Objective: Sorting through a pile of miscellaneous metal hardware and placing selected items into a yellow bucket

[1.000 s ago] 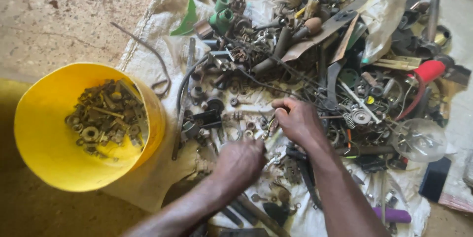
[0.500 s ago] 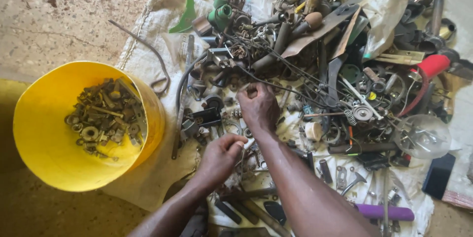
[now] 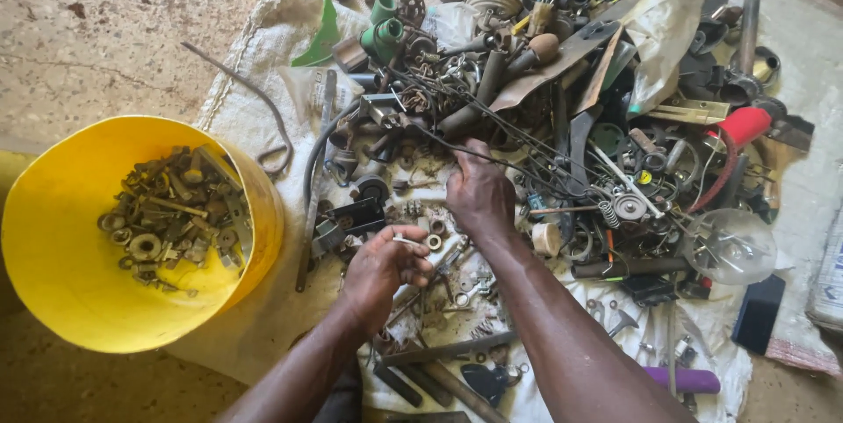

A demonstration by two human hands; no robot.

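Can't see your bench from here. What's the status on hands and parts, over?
Left hand pinching a small pale pin. Right hand down in the scrap pile, grip hidden. Yellow bucket of nuts at left.

yellow bucket (image 3: 53, 300), green pipe fittings (image 3: 384, 32)

— Packaging near the yellow bucket (image 3: 53, 238)?

— Far right of the bucket, at the frame's edge: white printed bag (image 3: 830, 278), blue markings, partly cut off. Up and well to the right of the bucket, atop the scrap heap: crumpled beige plastic bag (image 3: 659, 28), dirty and creased.

— Anything closer?

— Just above and right of the bucket's rim: small clear plastic packet (image 3: 303, 89), lying flat. Touching the bucket's right side: white woven sack (image 3: 263, 28), spread open.

— Labels?

— Well right of the bucket, amid metal parts: tiny round yellow sticker (image 3: 644, 177), on something dark.
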